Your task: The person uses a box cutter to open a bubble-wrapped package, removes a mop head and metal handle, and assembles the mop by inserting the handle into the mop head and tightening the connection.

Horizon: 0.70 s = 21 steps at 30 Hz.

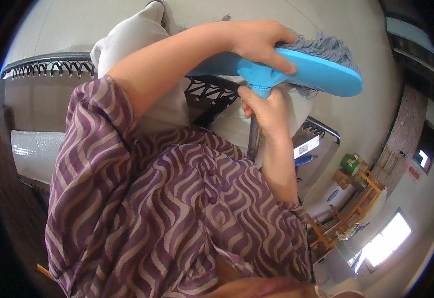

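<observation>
A flat mop with a light blue oval head [326, 74] is held up in front of me, its grey string fringe [328, 49] along the far edge. My left hand [264, 44] reaches over the head from the left and grips it, the thumb on the blue plate and the fingers at the fringe, partly hidden. Just below the blue joint, my right hand [271, 111] is wrapped round the top of the dark pole [253, 139]. The lower pole disappears behind my patterned clothing.
Beneath me is a black folding frame [48, 57] with elastic lacing. My leg in pale trousers [135, 39] stretches forward over it. To the right are a wooden rack [371, 193], a green container [350, 164] and a bright window [388, 238]. Pale floor [256, 10] lies ahead.
</observation>
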Tool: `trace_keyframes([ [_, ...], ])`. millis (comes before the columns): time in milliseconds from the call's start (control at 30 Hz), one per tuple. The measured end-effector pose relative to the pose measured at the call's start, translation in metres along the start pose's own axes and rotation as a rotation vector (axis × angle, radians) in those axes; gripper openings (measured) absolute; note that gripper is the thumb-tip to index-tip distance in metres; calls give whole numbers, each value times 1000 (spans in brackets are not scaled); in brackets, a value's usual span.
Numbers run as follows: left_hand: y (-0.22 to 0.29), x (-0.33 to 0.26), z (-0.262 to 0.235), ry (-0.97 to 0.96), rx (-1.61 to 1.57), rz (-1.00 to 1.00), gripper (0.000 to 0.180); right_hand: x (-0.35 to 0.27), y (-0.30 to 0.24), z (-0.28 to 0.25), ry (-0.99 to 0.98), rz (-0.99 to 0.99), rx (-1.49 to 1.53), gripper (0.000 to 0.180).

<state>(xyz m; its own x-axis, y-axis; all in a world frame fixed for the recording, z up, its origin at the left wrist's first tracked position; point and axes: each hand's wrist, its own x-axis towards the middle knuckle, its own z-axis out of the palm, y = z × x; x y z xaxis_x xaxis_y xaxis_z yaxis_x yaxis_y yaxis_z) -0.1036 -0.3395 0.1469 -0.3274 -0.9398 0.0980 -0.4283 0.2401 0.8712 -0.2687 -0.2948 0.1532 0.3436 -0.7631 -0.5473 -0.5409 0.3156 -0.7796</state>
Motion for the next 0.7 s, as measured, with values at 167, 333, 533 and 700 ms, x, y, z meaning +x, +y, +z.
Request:
trace_keyframes([
  [167, 12, -5, -14, -75, -60, -2, 46, 23, 17, -14, -1058, 248, 965, 22],
  [333, 0, -4, -9, -71, -48, -35, 47, 6, -1, -10, -524, 89, 397, 29],
  [533, -1, -2, 5, 1, -10, 49, 40, -12, -1, 3, 179, -220, -436, 38],
  [700, 14, -4, -6, -14, -80, -19, 38, 5, 15, -17, -538, -17, 340, 23],
])
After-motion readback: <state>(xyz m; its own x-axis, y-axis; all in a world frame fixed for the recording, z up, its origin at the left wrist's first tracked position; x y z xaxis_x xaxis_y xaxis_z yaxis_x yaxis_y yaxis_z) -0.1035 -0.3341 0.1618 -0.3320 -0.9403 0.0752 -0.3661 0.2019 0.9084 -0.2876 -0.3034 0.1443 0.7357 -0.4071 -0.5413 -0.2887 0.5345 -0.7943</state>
